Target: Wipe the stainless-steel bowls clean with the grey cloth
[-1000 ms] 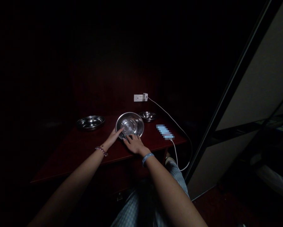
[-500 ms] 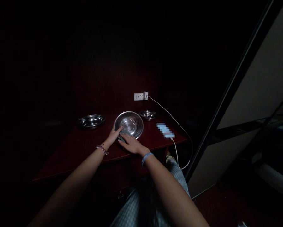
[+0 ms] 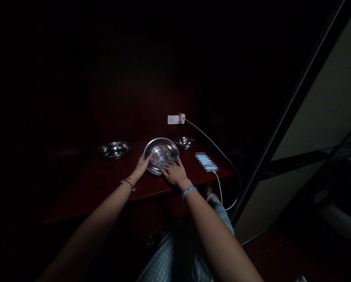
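A shiny metal bowl (image 3: pixel 158 145) is tilted toward me above the table's front part. My left hand (image 3: pixel 140 167) grips its left rim, thumb on the inside and the other fingers hidden behind. Against the lower right inside of the bowl, my right hand (image 3: pixel 175 172) presses a grey-green cloth (image 3: pixel 170 160), its fingers curved over it. Part of the cloth is covered by those fingers.
On the dark red table (image 3: pixel 84 196) stand a metal dish (image 3: pixel 114 150) at the left and a smaller metal bowl (image 3: pixel 185 143) behind right. A blurred phone (image 3: pixel 206 161) lies right, its white cable (image 3: pixel 213 138) running to a wall socket (image 3: pixel 173 120).
My right hand has moved the cloth rightward, from the bowl's lower left side to its lower right side. My left hand keeps its hold on the rim.
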`<state>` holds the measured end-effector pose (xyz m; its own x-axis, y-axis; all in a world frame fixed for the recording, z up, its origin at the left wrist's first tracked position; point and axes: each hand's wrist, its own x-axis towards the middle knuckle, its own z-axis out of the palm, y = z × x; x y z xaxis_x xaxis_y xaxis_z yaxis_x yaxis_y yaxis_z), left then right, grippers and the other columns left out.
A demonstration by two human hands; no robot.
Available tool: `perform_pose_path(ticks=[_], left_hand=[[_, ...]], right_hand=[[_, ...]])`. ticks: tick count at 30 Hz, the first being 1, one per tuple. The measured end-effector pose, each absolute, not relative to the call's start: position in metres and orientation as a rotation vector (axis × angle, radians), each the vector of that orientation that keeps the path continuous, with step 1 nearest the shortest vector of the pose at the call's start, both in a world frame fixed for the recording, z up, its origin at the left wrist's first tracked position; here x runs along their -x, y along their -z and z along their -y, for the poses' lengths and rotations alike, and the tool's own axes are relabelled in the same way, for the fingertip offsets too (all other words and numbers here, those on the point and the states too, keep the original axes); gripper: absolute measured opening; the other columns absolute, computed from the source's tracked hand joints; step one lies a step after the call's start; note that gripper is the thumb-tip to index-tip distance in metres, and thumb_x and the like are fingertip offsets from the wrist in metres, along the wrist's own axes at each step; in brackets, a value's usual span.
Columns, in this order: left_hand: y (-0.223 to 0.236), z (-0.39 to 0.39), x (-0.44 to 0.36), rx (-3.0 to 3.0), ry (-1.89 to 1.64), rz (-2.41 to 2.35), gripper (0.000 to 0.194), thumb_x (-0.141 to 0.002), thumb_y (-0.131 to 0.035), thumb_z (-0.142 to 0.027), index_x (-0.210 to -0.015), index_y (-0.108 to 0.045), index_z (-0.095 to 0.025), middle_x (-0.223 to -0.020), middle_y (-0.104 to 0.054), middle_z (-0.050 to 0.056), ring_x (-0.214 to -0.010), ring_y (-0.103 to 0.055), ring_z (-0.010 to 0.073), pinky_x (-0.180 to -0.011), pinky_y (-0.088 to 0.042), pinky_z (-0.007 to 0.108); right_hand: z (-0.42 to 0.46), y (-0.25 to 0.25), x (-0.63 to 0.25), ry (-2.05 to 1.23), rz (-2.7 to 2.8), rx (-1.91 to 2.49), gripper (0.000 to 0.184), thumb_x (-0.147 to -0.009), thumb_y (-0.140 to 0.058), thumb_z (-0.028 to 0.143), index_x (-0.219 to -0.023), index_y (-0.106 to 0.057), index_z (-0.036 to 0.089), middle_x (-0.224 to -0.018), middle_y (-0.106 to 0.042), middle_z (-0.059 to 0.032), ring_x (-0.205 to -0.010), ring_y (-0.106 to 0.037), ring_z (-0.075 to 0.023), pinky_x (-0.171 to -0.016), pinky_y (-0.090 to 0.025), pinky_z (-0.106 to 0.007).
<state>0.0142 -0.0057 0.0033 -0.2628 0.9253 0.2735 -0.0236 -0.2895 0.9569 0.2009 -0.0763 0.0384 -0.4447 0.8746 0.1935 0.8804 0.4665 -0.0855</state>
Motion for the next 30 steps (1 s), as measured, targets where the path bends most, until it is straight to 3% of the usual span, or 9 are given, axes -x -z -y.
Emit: perform_pose_path(ticks=[7, 16, 21, 30], left_hand=[[-0.004, 0.007, -0.016, -1.269, -1.650, -1.184, 0.037, -0.089, -0.066, -0.031, -0.122, -0.069, -0.016, -0.130, -0.076, 0.013, -0.129, -0.066, 0.0288, -0.117, -0.045, 0.044], [-0.001, 0.005, -0.015, -1.279, -1.619, -1.210, 0.043, -0.090, -0.068, -0.042, -0.123, -0.069, -0.015, -0.131, -0.075, 0.016, -0.130, -0.066, 0.0313, -0.118, -0.044, 0.046], [-0.003, 0.004, -0.015, -1.259, -1.653, -1.216, 0.036, -0.091, -0.066, -0.033, -0.122, -0.069, -0.015, -0.134, -0.074, 0.015, -0.131, -0.066, 0.0285, -0.119, -0.043, 0.042], [-0.003, 0.010, -0.014, -1.225, -1.650, -1.241, 0.034, -0.088, -0.070, -0.036, -0.113, -0.072, -0.014, -0.121, -0.078, 0.015, -0.126, -0.068, 0.0309, -0.115, -0.048, 0.044]], right_hand=[[0.076, -0.031, -0.204, 0.232, 2.493, 1.584, 0.057, -0.109, -0.031, 0.045, -0.148, -0.062, 0.017, -0.158, -0.056, -0.0123, -0.158, -0.035, -0.0273, -0.134, -0.002, -0.047], [0.079, -0.031, -0.190, 0.010, 2.515, 1.649, 0.064, -0.109, -0.025, 0.051, -0.154, -0.055, 0.017, -0.163, -0.048, -0.0130, -0.160, -0.031, -0.0281, -0.133, -0.002, -0.052], [0.078, -0.024, -0.180, -0.289, 2.469, 1.461, 0.062, -0.108, -0.035, 0.056, -0.155, -0.053, 0.020, -0.163, -0.049, -0.0138, -0.158, -0.035, -0.0311, -0.131, -0.018, -0.055], [0.079, -0.023, -0.170, -0.565, 2.374, 0.961, 0.063, -0.103, -0.056, 0.047, -0.158, -0.047, 0.018, -0.159, -0.055, -0.0133, -0.146, -0.052, -0.0266, -0.124, -0.037, -0.041]])
